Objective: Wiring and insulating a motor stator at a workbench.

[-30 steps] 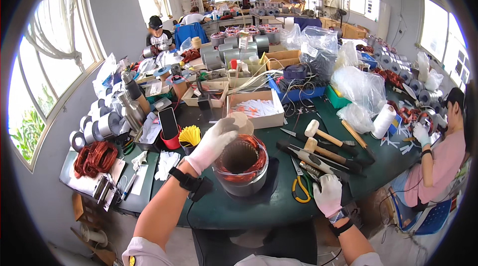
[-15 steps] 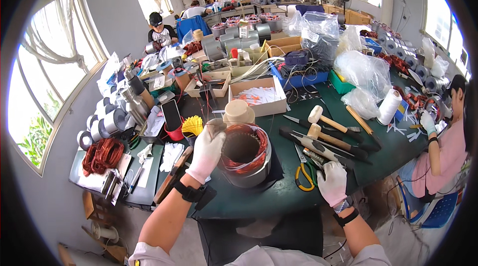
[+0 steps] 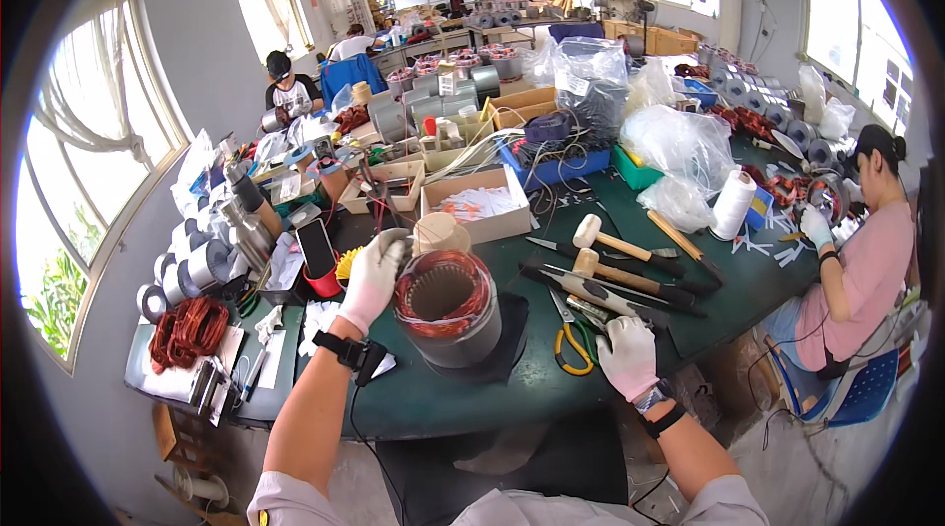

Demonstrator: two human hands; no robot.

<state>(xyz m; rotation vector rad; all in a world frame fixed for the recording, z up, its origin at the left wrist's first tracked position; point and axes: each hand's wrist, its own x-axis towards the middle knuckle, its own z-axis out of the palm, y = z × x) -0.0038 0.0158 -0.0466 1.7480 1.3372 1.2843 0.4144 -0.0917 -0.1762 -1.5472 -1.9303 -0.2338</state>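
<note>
On the green table stands a grey stator (image 3: 463, 344) with red-brown copper windings around its top opening. My left hand (image 3: 374, 280), in a white glove, is at the left rim of the windings. Its fingers are pressed together, and whatever they hold is too small to make out. My gloved right hand (image 3: 628, 357) rests on the table near its front edge, fingers curled. A small metal tool (image 3: 589, 310) lies by its fingertips; the contents of its grip are hidden. Beside it lie scissors (image 3: 573, 347) with orange and green handles. Behind the stator sits a beige tapered block (image 3: 441, 233).
Mallets (image 3: 630, 246) and other hand tools lie right of the stator. Behind it, a cardboard box (image 3: 482, 221) holds paper strips. At left are a phone (image 3: 315, 248) and a copper coil bundle (image 3: 192, 334). A co-worker in pink (image 3: 866, 260) sits at right.
The view has turned slightly right. My left hand has moved a little up and left, covering more of the yellow bundle. The right hand stays by the scissors.
</note>
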